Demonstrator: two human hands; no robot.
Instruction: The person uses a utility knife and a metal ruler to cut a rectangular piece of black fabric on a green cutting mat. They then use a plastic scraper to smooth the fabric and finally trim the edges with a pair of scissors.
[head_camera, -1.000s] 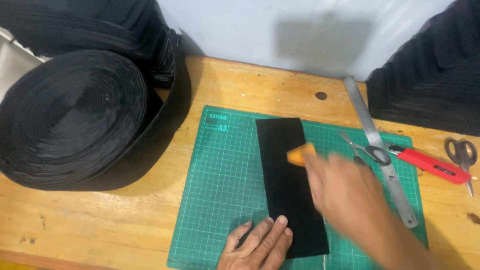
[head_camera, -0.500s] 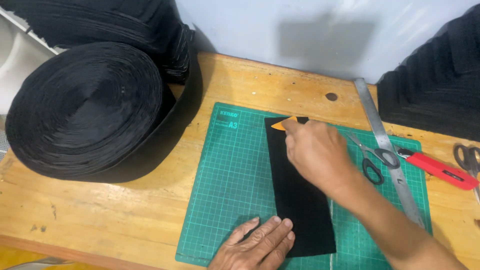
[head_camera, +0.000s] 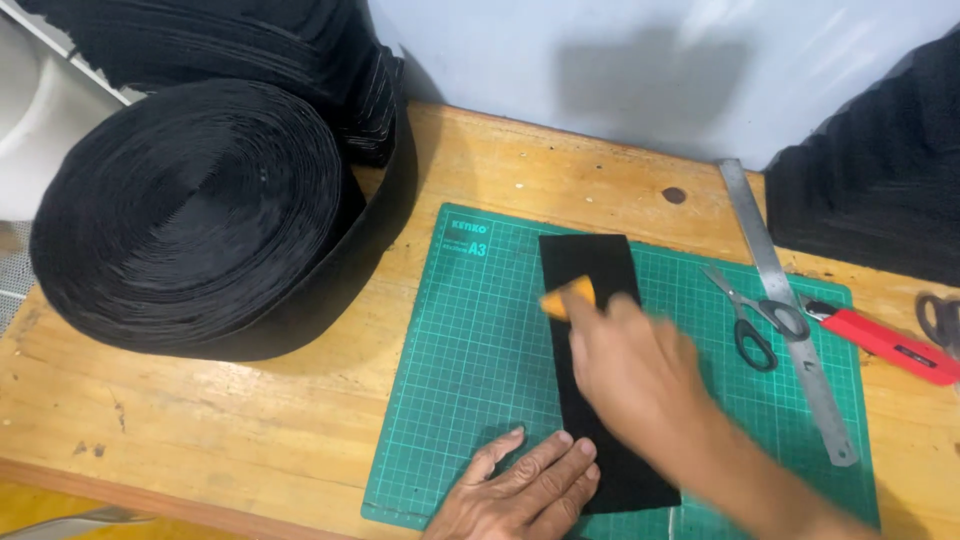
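Looking down from the head camera, a wooden surface (head_camera: 200, 420) stands against a pale wall, with a green cutting mat (head_camera: 480, 380) lying on it. The right hand (head_camera: 635, 365), blurred, is curled shut around an orange-tipped tool (head_camera: 568, 298), whose tip touches the black strip (head_camera: 590, 265) lying lengthwise on the mat. The left hand (head_camera: 520, 490), nearer the person, lies flat with fingers spread, pressing the strip's near end against the mat and holding nothing. Left of the hands sits a large roll of black band (head_camera: 190, 210). To the right lie small scissors (head_camera: 750, 315), a steel ruler (head_camera: 785, 300) and a red utility knife (head_camera: 885, 345).
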